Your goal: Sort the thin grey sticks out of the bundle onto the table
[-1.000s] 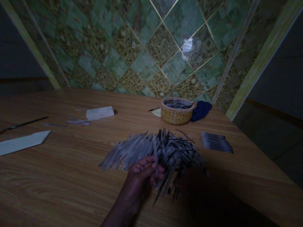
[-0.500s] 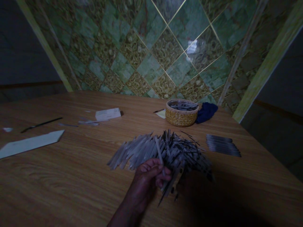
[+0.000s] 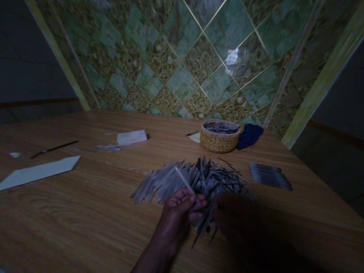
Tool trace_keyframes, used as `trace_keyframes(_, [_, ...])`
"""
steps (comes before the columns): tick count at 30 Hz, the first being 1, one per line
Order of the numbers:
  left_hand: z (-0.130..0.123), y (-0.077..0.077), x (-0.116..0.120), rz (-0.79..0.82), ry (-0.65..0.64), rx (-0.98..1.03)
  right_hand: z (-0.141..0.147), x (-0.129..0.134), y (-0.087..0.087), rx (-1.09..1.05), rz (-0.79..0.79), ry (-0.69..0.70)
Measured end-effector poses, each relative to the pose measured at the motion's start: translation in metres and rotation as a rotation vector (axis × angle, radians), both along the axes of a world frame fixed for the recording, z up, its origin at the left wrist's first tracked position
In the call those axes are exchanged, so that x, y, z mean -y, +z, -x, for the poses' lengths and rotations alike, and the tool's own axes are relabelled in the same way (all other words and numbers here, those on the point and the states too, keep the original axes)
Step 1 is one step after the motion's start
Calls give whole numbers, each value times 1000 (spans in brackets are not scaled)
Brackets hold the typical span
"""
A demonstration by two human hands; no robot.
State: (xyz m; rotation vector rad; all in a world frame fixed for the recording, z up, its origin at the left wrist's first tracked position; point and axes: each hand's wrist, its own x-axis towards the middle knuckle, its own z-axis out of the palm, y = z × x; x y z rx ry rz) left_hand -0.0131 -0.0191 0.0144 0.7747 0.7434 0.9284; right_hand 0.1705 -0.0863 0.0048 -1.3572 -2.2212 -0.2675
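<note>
My left hand (image 3: 182, 208) pinches a narrow translucent plastic sleeve (image 3: 184, 180) between thumb and fingers. The sleeve points up and to the left over a pile of similar pale sleeves (image 3: 159, 184). Thin dark sticks (image 3: 218, 176) lie mixed into the right part of this pile, and some stick out below my left hand. My right hand (image 3: 233, 212) is a dark shape in deep shadow, close to the right of my left hand. Its fingers, and anything in them, cannot be made out.
A round wicker basket (image 3: 219, 143) full of similar pieces stands behind the pile, beside a dark blue cloth (image 3: 250, 135). A row of filled sleeves (image 3: 270, 176) lies right. Further left are a white box (image 3: 132, 137), a pale card strip (image 3: 42, 172) and a dark stick (image 3: 54, 149).
The sleeve in my left hand has tilted further to the left. My right hand has risen slightly, covering more of the pile's right side. The view has shifted a little.
</note>
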Motion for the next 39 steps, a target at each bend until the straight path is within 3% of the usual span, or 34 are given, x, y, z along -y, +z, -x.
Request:
trace_keyframes(7, [0, -2, 1, -52, -31, 69, 12, -5, -5, -121, 358, -66])
trace_keyframes(13, [-3, -4, 3, -98, -72, 58, 14, -7, 2, -252, 488, -119])
trace_keyframes(21, [-6, -8, 3, 19, -74, 74, 16, -9, 6, -891, 697, -136])
trace_keyframes(27, [-6, -11, 2, 154, -121, 117, 16, -12, 5, -1270, 914, 16])
trace_keyframes(36, [-15, -18, 10, 264, -226, 202, 18, -12, 3, -1443, 834, 44])
trace_keyframes(39, [-16, -17, 12, 331, -201, 263, 20, -12, 5, -1568, 782, 53])
